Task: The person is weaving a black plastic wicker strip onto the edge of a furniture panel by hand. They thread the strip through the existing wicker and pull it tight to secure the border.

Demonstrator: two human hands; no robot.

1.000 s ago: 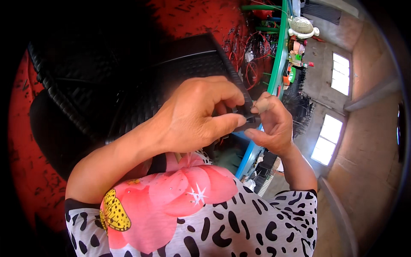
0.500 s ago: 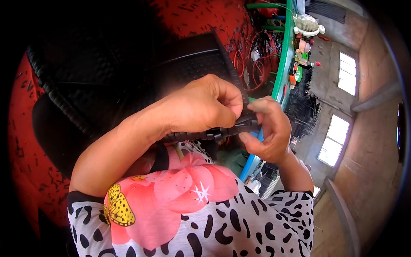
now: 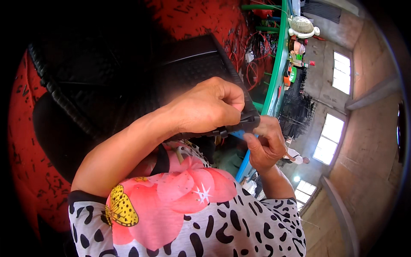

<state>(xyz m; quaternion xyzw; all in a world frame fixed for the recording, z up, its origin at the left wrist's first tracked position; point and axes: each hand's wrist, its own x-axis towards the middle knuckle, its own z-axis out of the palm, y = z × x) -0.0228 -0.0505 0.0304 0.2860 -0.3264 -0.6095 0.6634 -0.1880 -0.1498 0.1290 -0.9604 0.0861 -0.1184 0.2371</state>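
Note:
A black woven wicker-like frame (image 3: 214, 45), boxy with wrapped edges, lies across the middle before my body. My left hand (image 3: 209, 105) is closed at its near right corner, thumb and fingers pinched together. What sits in that pinch is hidden; a flat black strip (image 3: 249, 118) shows just beside the fingertips. My right hand (image 3: 266, 143) is just past the same corner, its fingers curled with the thumb close to them. Whatever it may hold cannot be made out. The left part of the frame, with a ribbed wrapped edge (image 3: 58, 92), fades into shadow.
A red floor (image 3: 197, 17) strewn with black scraps spreads beyond the frame. At the right stands a long green-edged table (image 3: 276, 64) with a white fan (image 3: 302, 26) and a heap of black strips (image 3: 295, 111). Another person (image 3: 295, 156) is farther off.
My right hand has moved down and slightly left, its fingers more curled, baring the frame's corner. My left hand stays near the same spot. The view has turned slightly.

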